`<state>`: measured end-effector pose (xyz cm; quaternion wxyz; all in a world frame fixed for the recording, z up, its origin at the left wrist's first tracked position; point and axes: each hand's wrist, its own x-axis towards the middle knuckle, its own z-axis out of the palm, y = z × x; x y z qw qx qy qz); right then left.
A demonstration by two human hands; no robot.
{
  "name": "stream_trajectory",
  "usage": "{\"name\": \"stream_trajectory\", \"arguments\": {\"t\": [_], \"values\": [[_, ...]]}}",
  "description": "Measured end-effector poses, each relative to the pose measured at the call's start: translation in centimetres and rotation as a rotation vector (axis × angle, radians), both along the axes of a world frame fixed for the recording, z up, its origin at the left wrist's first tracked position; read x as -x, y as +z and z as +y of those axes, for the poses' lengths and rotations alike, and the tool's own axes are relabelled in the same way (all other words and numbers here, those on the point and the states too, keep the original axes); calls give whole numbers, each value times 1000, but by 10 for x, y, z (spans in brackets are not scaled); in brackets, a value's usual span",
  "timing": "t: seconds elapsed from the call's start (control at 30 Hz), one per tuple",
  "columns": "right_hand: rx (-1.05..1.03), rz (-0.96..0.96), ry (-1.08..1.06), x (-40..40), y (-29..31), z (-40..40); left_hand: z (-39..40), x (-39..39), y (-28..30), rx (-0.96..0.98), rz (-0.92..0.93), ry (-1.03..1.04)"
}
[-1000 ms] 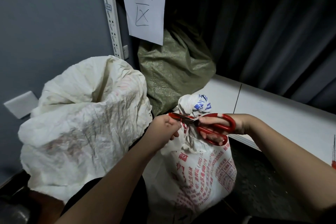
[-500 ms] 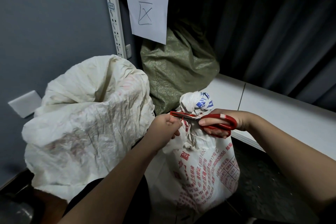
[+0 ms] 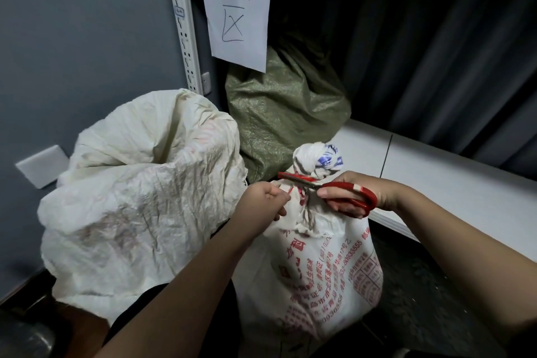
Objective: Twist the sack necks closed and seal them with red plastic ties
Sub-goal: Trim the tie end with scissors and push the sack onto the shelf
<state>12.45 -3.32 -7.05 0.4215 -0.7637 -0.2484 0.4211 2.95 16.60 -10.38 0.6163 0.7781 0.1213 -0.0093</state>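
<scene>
Head cam, only view I've got. My left hand (image 3: pixel 266 200) is pinching the loose tail of the red tie (image 3: pixel 292 189) and pulling it out sideways from the twisted neck of the printed sack (image 3: pixel 316 279). My right hand (image 3: pixel 374 197) is wrapped around the handles of the red scissors (image 3: pixel 334 193), blades reaching in right at the neck, near the front edge of the white shelf (image 3: pixel 453 186).

Tip from what I can tell: keep that tail taut and snip just past the lock. Blades stay off the woven fabric, or the neck could fray and the seal slip.

Count: three sacks, namely the printed one, a big crumpled white sack (image 3: pixel 139 197) on its left with no tie I can spot, and a green sack (image 3: pixel 279 113) behind. One scissors, one tie visible.
</scene>
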Motion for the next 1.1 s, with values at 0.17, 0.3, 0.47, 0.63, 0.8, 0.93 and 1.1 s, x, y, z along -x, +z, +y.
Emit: {"name": "stream_trajectory", "arguments": {"t": [0.17, 0.3, 0.47, 0.63, 0.8, 0.93, 1.1], "values": [[61, -11, -40, 2, 8, -1, 2, -2, -2, 24, 6, 14], [99, -59, -17, 20, 7, -3, -1, 0, 0, 63, 17, -8], [8, -365, -232, 60, 0, -2, -12, 12, 6, 161, 86, -29], [-287, -214, -702, 94, 3, 3, -34, 26, 31, 348, 84, -114], [-416, -101, -903, 112, 22, -6, -70, 34, 63, 401, 43, -98], [-439, -130, -948, 120, 42, -33, -95, 28, 78, 410, 56, -113], [-393, -234, -982, 131, 60, -77, -139, 29, 100, 440, 83, -220]]}}
